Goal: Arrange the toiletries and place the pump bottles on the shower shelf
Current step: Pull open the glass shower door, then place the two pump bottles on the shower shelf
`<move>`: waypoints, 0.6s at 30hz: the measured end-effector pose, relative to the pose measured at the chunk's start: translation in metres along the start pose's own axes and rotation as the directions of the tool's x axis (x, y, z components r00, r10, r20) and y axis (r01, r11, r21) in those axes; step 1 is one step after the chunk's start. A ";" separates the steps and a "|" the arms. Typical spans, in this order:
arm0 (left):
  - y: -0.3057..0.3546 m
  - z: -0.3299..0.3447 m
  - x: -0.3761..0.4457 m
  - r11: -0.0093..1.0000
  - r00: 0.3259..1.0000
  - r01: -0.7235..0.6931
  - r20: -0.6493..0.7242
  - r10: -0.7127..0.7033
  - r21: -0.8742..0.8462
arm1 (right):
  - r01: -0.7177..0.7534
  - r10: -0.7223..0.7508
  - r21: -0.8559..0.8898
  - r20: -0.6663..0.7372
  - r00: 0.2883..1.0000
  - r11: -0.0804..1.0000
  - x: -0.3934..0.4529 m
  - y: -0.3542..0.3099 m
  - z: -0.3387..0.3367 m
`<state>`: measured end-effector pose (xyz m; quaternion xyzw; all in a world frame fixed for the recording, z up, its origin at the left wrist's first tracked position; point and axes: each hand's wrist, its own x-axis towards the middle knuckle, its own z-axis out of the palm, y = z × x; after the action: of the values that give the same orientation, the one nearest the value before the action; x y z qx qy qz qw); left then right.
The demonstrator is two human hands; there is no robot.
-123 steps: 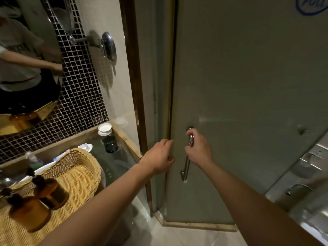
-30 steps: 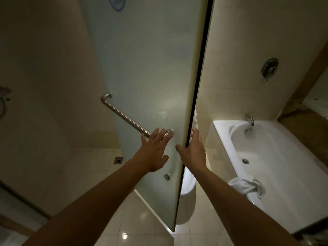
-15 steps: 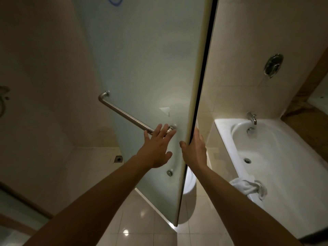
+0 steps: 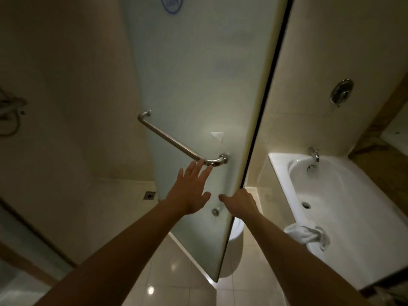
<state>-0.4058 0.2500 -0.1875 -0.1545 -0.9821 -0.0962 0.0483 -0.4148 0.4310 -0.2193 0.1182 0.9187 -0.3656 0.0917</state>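
Observation:
A frosted glass shower door (image 4: 198, 85) stands swung open in front of me, edge-on at its right side. My left hand (image 4: 189, 193) lies flat on the glass with fingers spread, its fingertips just below the metal bar handle (image 4: 176, 142). My right hand (image 4: 239, 203) grips the door's free edge, thumb on my side and fingers wrapped behind the glass. No pump bottles, toiletries or shower shelf are in view.
The shower stall lies to the left, with a floor drain (image 4: 150, 195) and a shower fitting (image 4: 10, 113) on the left wall. A white bathtub (image 4: 344, 208) with a tap (image 4: 314, 153) stands at right, a white towel (image 4: 306, 236) draped on its rim.
Earlier I stood by the sink counter at the closed door; the door is now open. Over the last second both hands have slid down the glass, and my left fingers came off the handle.

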 end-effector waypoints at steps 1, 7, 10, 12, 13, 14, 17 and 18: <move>-0.010 -0.005 -0.012 0.998 0.999 0.041 0.002 -0.041 -0.044 | -0.007 0.006 -0.034 -0.018 1.000 0.999 -0.006 -0.006 0.004; -0.099 -0.039 -0.099 0.929 0.954 0.299 0.059 -0.294 -0.219 | 0.149 -0.080 -0.379 0.193 0.978 0.913 -0.050 -0.080 0.063; -0.148 -0.056 -0.147 0.903 0.923 0.383 0.032 -0.384 -0.197 | 0.351 -0.250 -0.346 0.306 0.919 0.870 -0.085 -0.138 0.117; -0.179 -0.068 -0.181 0.878 0.895 0.440 0.013 -0.446 -0.189 | 0.497 -0.395 -0.303 0.339 0.854 0.813 -0.110 -0.176 0.153; -0.193 -0.074 -0.199 0.860 0.877 0.474 0.011 -0.481 -0.189 | 0.565 -0.466 -0.289 0.348 0.814 0.773 -0.123 -0.194 0.171; -0.208 -0.080 -0.218 0.837 0.854 0.513 0.011 -0.521 -0.192 | 0.627 -0.525 -0.282 0.361 0.771 0.726 -0.137 -0.212 0.188; -0.251 -0.099 -0.276 0.764 0.780 0.612 -0.004 -0.626 -0.205 | 0.761 -0.634 -0.260 0.431 0.642 0.595 -0.177 -0.260 0.236; -0.265 -0.105 -0.296 0.744 0.758 0.636 -0.014 -0.652 -0.205 | 0.799 -0.662 -0.244 0.457 0.594 0.549 -0.189 -0.274 0.251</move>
<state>-0.2013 -0.1055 -0.1675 0.1944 -0.9583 -0.2057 0.0388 -0.2917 0.0355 -0.1724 -0.3629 0.9104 -0.1739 0.0962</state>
